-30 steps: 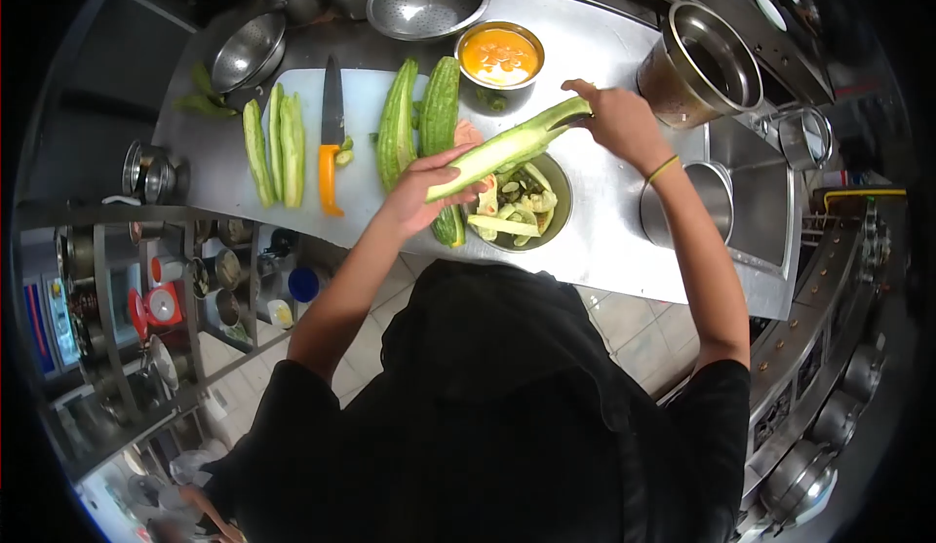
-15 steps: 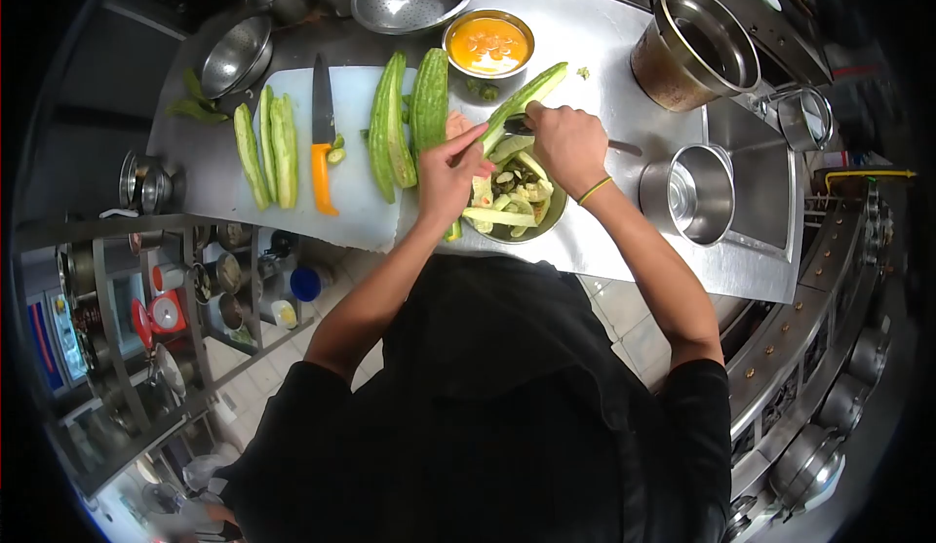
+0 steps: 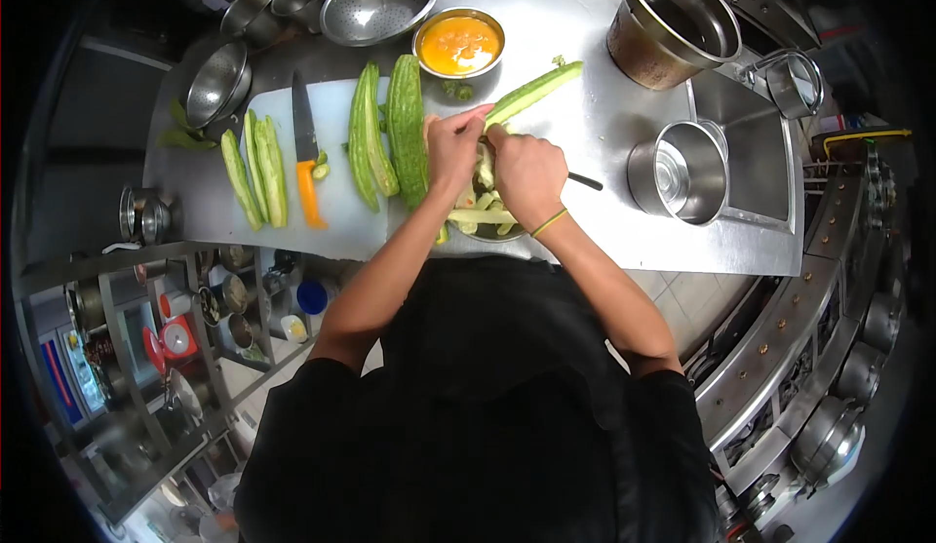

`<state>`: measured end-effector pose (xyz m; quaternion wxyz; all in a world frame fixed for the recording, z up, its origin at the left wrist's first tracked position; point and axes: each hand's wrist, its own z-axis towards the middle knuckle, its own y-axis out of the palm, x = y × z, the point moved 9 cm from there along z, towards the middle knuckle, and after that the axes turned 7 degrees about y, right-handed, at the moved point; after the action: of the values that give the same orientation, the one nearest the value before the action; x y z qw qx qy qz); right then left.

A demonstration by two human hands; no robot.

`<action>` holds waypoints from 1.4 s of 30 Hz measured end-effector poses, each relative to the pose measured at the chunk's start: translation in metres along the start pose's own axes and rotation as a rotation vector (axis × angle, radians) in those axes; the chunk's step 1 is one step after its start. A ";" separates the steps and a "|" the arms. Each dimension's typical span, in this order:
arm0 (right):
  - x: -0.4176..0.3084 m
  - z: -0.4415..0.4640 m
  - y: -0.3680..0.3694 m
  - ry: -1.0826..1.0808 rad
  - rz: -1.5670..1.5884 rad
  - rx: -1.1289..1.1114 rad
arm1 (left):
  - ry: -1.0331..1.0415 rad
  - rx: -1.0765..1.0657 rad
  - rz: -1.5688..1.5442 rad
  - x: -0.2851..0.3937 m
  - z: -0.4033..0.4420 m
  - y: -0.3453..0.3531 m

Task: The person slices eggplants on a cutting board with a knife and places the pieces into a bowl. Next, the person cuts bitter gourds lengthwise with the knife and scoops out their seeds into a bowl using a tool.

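Observation:
My left hand (image 3: 454, 158) is closed on the near end of a long green gourd piece (image 3: 538, 93), whose pale cut side shows as it slants up to the right. Close beside it, my right hand (image 3: 529, 174) is wrapped round a thin-handled utensil (image 3: 586, 181); its working end is hidden. Beneath both hands, a metal bowl (image 3: 499, 238) holds pale gourd pieces and scraps. To the left of my left hand, a large ridged gourd piece (image 3: 406, 129) and narrower gourd pieces (image 3: 367, 138) lie on the white cutting board (image 3: 336, 221).
An orange-handled knife (image 3: 306, 153) and several slim gourd strips (image 3: 265, 168) lie on the board. Behind stand a bowl of orange liquid (image 3: 458, 73) and a colander (image 3: 380, 2). A tall pot (image 3: 643, 56), a smaller pot (image 3: 648, 173) and a sink (image 3: 756, 153) are right.
My right hand has moved down and left, closer to my left hand, with the utensil's handle now tilted lower. The gourd piece lies flatter, pointing more rightward. The whole view has shifted slightly.

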<state>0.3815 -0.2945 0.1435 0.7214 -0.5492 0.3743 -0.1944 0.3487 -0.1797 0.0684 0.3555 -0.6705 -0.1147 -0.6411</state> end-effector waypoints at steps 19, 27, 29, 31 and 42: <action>0.100 -0.058 0.032 0.194 0.167 -0.165 | 0.089 0.644 -0.175 -0.077 -0.077 -0.308; 0.101 -0.050 0.010 0.221 0.252 -0.149 | 0.113 0.533 0.590 -0.066 -0.073 -0.269; 0.102 -0.051 0.008 0.235 0.343 -0.149 | -0.208 0.252 0.448 -0.088 -0.072 -0.197; 0.102 -0.054 0.009 0.251 0.387 -0.131 | -0.130 0.240 0.465 -0.105 -0.071 -0.172; 0.048 -0.025 -0.023 0.049 0.386 -0.032 | -0.423 0.201 -0.893 -0.102 -0.083 -0.182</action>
<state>0.3971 -0.3515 0.1465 0.7270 -0.4737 0.4934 -0.0598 0.1582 -0.0693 0.0264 0.0785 -0.6337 -0.5209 -0.5665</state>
